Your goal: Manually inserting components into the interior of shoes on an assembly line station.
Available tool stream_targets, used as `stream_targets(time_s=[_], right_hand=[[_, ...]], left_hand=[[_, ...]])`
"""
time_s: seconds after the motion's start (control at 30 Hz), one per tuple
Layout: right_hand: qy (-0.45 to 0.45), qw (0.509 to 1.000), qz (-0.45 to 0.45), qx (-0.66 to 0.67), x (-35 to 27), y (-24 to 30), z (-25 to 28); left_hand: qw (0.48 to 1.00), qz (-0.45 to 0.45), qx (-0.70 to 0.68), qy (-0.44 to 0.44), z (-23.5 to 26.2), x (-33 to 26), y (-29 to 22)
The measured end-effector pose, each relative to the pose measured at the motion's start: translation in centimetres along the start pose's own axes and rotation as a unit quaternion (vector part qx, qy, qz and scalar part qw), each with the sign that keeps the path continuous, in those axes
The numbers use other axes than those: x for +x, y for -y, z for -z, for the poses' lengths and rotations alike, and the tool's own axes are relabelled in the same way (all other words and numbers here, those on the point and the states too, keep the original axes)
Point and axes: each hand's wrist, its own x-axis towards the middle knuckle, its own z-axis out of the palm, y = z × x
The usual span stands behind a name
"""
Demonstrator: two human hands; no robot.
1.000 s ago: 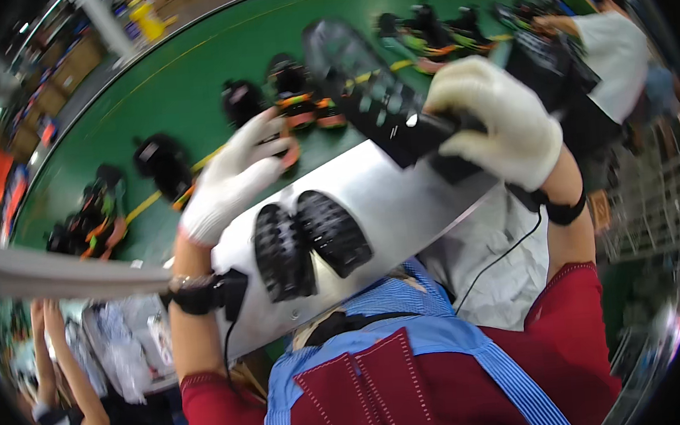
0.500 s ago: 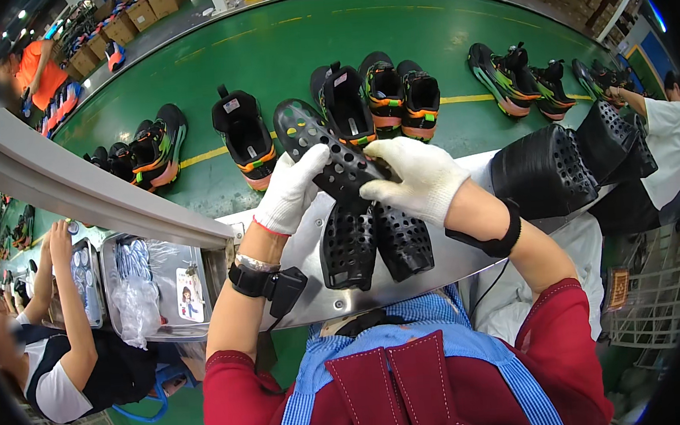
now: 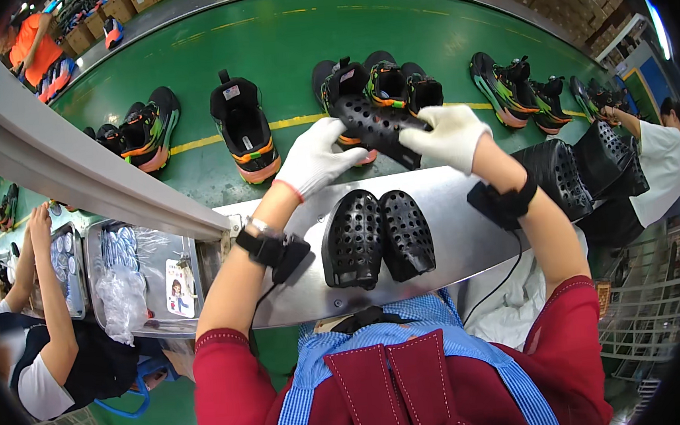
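A black perforated plastic shoe insert [image 3: 377,126] is held slantwise over the green belt, in front of a black sneaker [image 3: 343,83]. My gloved right hand [image 3: 450,138] grips its right end between thumb and fingers. Beside its left part is my gloved left hand [image 3: 320,160], with thumb and fingers apart; whether the fingertips touch the insert is hard to see. Two more inserts, a left one [image 3: 356,239] and a right one [image 3: 408,235], stand side by side on the metal ledge [image 3: 301,271] below my hands.
Several sneakers stand along the belt, among them a single one [image 3: 244,132] at left and a pair [image 3: 498,92] at right. Stacked black inserts [image 3: 553,176] sit right of my right arm. A grey post [image 3: 97,168] and metal tray [image 3: 167,250] are at left. Co-workers are on both sides.
The held insert has moved up and right, away from the two on the ledge. My left hand has come off its middle and its fingers have spread; the right hand moved along with it.
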Motion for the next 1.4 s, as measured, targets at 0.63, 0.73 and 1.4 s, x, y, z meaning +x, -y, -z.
stream_targets(time_s=[0.63, 0.73, 1.4], right_hand=[[0.108, 0.972, 0.031, -0.205, 13.2, 3.2, -4.3], [0.142, 0.972, -0.01, -0.187, 13.3, 6.0, -4.4], [0.056, 0.954, 0.096, -0.278, 17.0, 5.0, -6.6]], left_hand=[[0.954, 0.169, 0.106, 0.222, -1.3, 4.7, 0.3], [0.905, 0.2, 0.083, 0.365, -1.3, 6.3, 1.6], [0.932, 0.061, 0.222, 0.281, -2.6, 6.5, 3.2]])
